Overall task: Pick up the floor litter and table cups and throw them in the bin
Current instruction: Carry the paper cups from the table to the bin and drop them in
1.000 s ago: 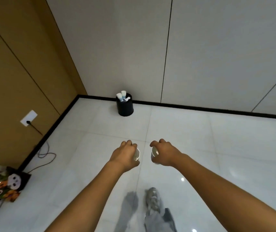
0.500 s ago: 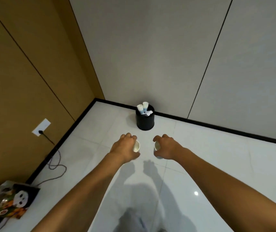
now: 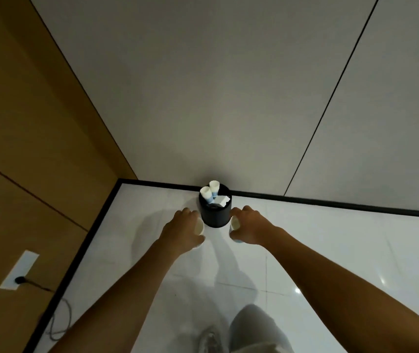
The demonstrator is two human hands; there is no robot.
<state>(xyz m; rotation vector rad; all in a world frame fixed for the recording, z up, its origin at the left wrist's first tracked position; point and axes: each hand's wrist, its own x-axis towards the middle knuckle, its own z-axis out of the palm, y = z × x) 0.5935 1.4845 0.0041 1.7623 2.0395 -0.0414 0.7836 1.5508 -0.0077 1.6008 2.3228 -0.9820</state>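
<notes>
Now both arms reach out over the white floor (image 3: 330, 250) toward the black bin (image 3: 214, 216) by the wall. Left hand (image 3: 181, 231) is curled round a paper cup (image 3: 199, 228), mouth facing right. Right hand (image 3: 253, 228) grips a second cup (image 3: 235, 224), mouth facing left. Both cups hover just short of the bin, one each side. Two cups (image 3: 209, 192) and some paper (image 3: 222, 200) already poke from its top.

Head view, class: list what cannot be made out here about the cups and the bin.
- Cup in the left hand: body hidden by the fingers; only the rim shows.
- Cup in the right hand: likewise mostly covered.
- Bin: what lies under the two cups and white scrap is too small and dark to tell.
</notes>
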